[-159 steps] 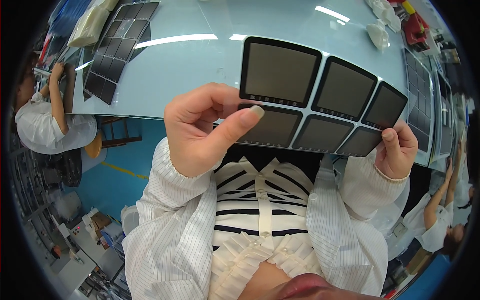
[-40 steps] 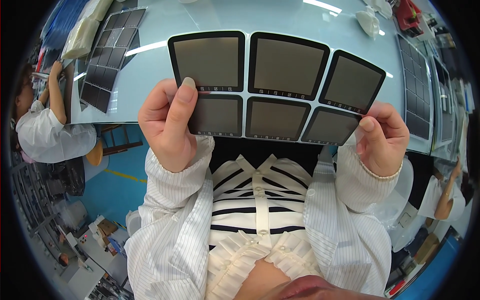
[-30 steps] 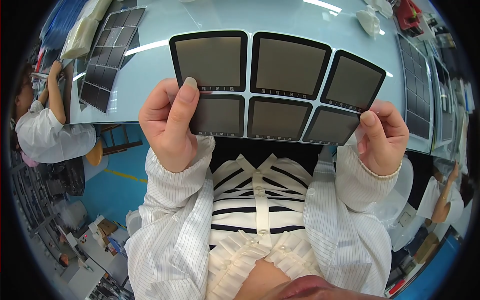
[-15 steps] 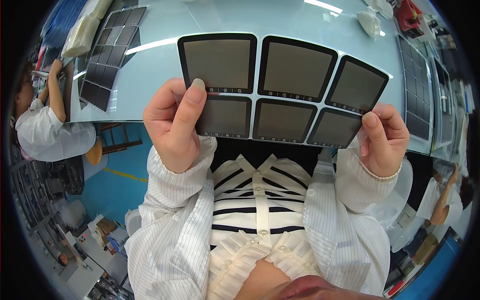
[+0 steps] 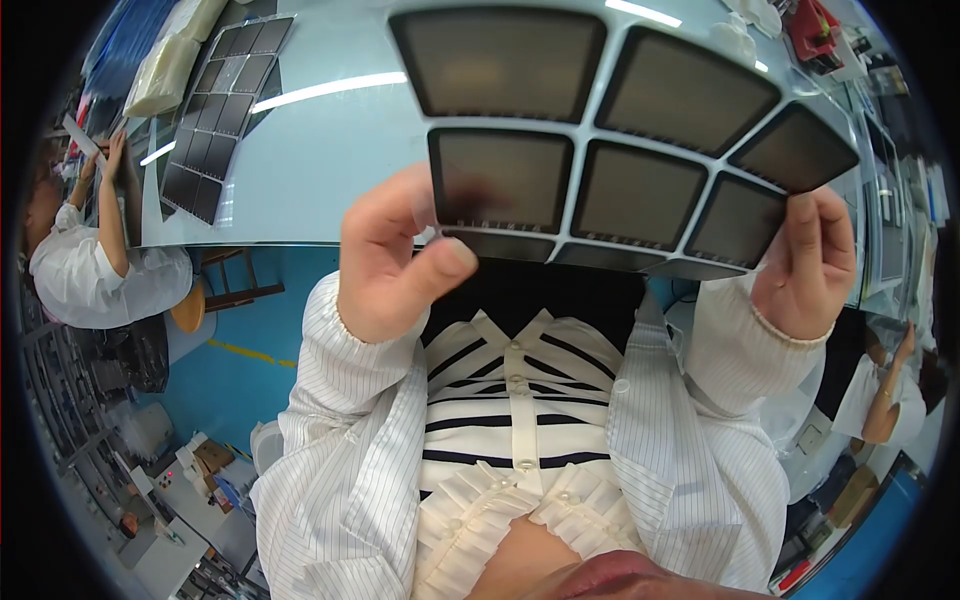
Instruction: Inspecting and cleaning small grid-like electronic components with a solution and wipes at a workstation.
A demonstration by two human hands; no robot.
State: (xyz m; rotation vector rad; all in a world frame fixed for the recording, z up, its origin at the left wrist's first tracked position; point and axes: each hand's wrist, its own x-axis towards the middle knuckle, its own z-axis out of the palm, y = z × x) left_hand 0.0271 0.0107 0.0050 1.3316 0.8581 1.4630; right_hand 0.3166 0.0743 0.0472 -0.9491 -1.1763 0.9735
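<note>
I hold a thin sheet of dark rectangular panels (image 5: 600, 150), divided by white strips, close in front of the camera. My left hand (image 5: 395, 265) pinches its lower left corner, thumb on the near face. Along the sheet's lower right edge my right hand (image 5: 805, 265) grips it with the fingers curled. The sheet hides much of the pale table (image 5: 330, 150) behind it. Both sleeves are white with fine stripes.
More dark panel sheets (image 5: 215, 110) and a pale wrapped bundle (image 5: 165, 70) lie at the table's far left. A person in white (image 5: 90, 260) sits at the left, another person (image 5: 885, 390) at the right. Red items (image 5: 815, 25) sit far right. Blue floor lies below.
The sheet has come much closer to the camera and higher, filling more of the view. Both hands kept their grip on its lower corners.
</note>
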